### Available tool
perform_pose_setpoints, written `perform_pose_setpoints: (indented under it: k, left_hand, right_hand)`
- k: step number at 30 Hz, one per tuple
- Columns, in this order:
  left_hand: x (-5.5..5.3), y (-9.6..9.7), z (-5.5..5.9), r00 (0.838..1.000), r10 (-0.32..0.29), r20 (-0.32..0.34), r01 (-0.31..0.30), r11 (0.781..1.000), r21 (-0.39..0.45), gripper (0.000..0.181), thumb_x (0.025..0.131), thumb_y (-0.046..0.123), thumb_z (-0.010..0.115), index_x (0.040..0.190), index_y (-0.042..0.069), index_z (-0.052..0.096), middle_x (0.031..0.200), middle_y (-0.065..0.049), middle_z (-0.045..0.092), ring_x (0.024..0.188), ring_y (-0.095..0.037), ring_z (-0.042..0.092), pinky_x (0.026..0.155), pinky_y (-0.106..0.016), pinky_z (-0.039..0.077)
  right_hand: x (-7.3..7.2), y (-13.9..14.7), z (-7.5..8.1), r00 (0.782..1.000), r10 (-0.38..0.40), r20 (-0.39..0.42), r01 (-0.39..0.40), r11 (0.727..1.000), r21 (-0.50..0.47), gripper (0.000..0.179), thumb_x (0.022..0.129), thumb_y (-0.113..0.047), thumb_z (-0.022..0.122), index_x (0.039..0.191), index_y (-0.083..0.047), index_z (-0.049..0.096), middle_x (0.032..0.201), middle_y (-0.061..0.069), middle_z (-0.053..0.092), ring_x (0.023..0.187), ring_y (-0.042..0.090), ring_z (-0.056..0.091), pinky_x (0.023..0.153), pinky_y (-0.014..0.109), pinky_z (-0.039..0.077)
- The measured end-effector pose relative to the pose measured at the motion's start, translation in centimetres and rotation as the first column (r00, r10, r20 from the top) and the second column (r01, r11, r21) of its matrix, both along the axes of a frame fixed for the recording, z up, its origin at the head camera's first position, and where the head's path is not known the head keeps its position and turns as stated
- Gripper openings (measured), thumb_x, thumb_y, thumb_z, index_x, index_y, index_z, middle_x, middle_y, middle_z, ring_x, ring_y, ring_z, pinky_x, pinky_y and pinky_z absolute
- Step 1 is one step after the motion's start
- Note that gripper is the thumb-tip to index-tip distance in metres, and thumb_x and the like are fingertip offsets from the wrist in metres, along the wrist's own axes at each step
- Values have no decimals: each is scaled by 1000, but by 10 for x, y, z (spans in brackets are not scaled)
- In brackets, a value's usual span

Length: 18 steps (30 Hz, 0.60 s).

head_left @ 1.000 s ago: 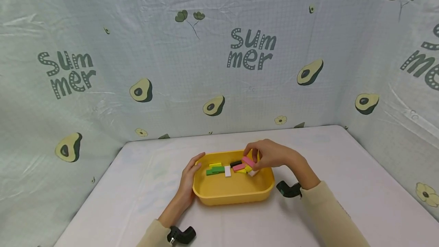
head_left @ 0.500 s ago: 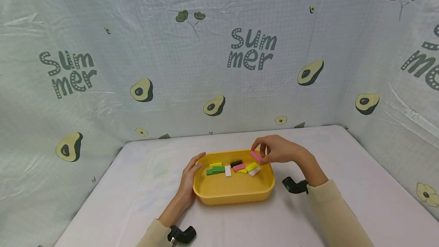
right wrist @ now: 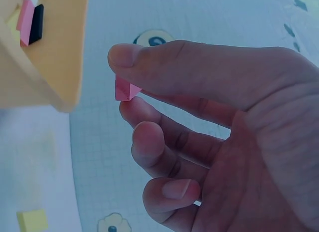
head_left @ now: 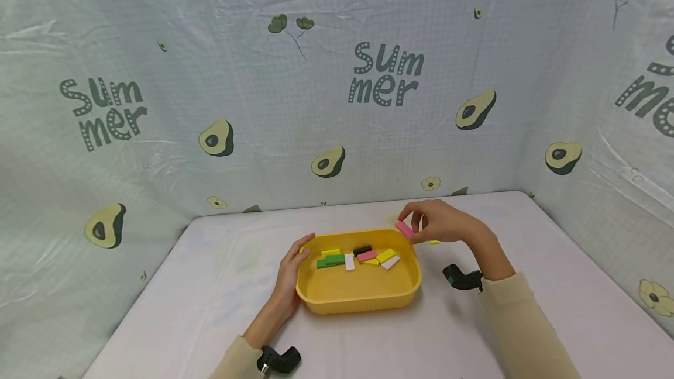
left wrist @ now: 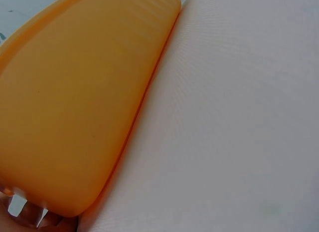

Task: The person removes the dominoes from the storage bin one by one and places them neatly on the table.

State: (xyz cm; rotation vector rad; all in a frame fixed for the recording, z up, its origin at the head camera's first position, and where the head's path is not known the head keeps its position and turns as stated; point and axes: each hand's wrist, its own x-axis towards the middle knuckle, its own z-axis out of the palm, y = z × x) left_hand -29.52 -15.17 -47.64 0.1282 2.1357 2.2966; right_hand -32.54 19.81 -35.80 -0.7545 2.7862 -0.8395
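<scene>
My right hand (head_left: 439, 222) pinches a pink block (head_left: 404, 229) between thumb and fingertips, over the back right corner of a yellow plastic tray (head_left: 358, 302). In the right wrist view, the pink block (right wrist: 122, 87) is partly hidden by the thumb; the other fingers are loosely bent below it. My left hand (head_left: 288, 274) holds the tray's left end, thumb at the rim and fingers along the outer wall. Inside the tray lie green blocks (head_left: 334, 259), a black block (head_left: 362, 250), another pink block (head_left: 367, 256), white blocks (head_left: 350, 262) and yellow blocks (head_left: 386, 255).
A yellow block (head_left: 434, 242) lies on the white table (head_left: 210, 309) just beyond the tray's right end, partly behind the right hand. Printed sheeting (head_left: 263, 104) stands behind the table and at both sides. Each wrist wears a black camera (head_left: 279, 361).
My right hand has lifted the pink block from over the tray's pile and carried it right and back to the tray's corner. The left hand and tray have stayed in place.
</scene>
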Motion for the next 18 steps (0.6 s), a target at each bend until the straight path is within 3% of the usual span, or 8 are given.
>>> perform_pose_setpoints:
  k: [18]
  left_hand:
    - [0,0,0,1000,0,-2,0,1000,-21,47,108,19,40,154,13,49,167,-8,37,156,-30,30,130,-52,20]
  right_hand:
    - [-5,31,-4,993,-114,7,114,993,5,45,84,-18,80,126,-7,67,95,7,65,82,20,58,70,29,53]
